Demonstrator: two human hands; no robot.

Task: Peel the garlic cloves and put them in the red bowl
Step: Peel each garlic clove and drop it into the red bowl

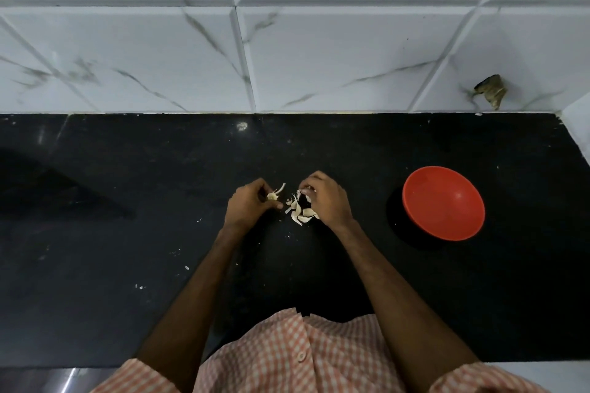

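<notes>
My left hand (248,205) pinches the garlic stem core (276,193), a small pale piece with a thin stalk pointing up. My right hand (325,199) grips several garlic cloves (300,209) with loose white skins hanging under its fingers, just above the black counter. The red bowl (443,202) sits on the counter to the right of my right hand, about a hand's width away. Nothing shows inside it.
The black counter (159,233) runs across the view, with small white skin flakes (187,267) near my forearms. A white marbled tile wall (287,57) backs it. A chipped hole (491,91) marks the wall at the right.
</notes>
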